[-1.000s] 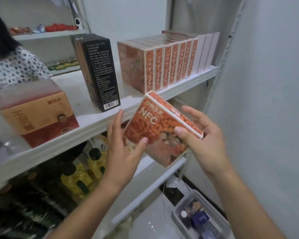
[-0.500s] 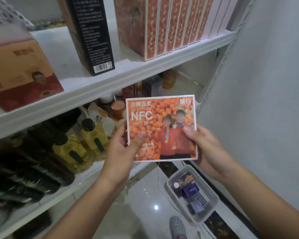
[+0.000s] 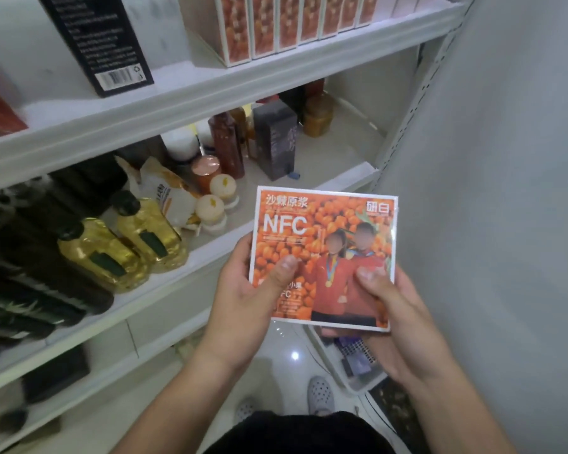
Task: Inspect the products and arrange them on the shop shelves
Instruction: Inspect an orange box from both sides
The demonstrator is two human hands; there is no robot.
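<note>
I hold a flat orange box (image 3: 325,231) marked NFC, its printed front facing me, in front of the lower shelf. My left hand (image 3: 243,299) grips its lower left edge, thumb on the front. My right hand (image 3: 387,319) grips the lower right corner, thumb on the front and fingers underneath. A row of matching orange boxes (image 3: 286,24) stands upright on the upper white shelf (image 3: 184,96).
A black box (image 3: 95,40) stands on the upper shelf left of the row. The lower shelf (image 3: 335,152) carries yellow oil bottles (image 3: 122,247), dark bottles, jars and a dark carton (image 3: 276,142). A clear bin (image 3: 358,365) sits on the floor. A wall is at right.
The box has turned from tilted to front-facing and come lower and nearer to me. My view has dropped from the upper shelf towards the lower shelf and floor.
</note>
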